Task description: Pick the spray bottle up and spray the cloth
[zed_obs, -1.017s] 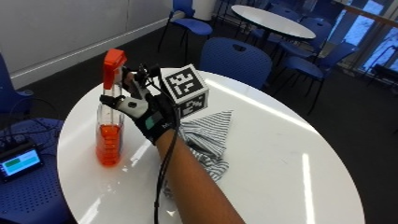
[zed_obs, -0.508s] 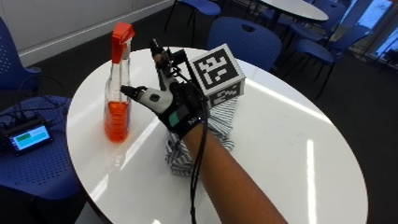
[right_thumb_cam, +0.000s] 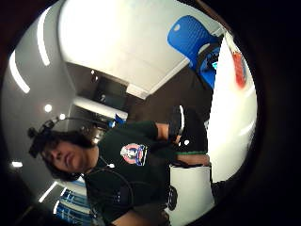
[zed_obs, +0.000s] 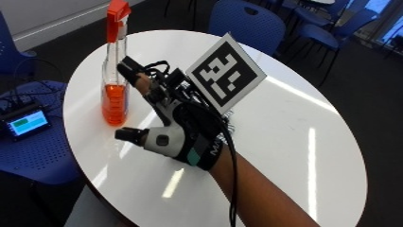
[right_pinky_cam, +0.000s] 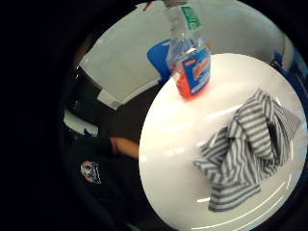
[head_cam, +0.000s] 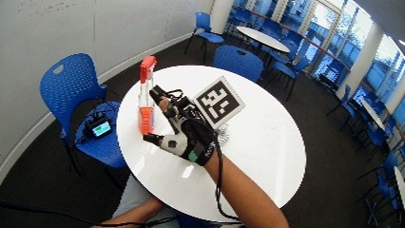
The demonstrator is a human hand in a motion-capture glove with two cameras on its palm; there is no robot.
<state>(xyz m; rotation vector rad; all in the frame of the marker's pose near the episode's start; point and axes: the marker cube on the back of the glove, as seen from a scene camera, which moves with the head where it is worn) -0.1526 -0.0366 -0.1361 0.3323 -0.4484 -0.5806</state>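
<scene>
I've got the round white table [zed_obs: 302,118] in view. My gloved right hand [zed_obs: 179,127] hovers above it, fingers [zed_obs: 135,75] straight and spread, thumb out sideways, gripping nothing. The striped cloth [right_pinky_cam: 250,149] lies crumpled on the tabletop under the palm. The spray bottle [zed_obs: 115,71], orange liquid and orange trigger head, stands upright near the table's edge, just beside my fingertips but apart from them.
</scene>
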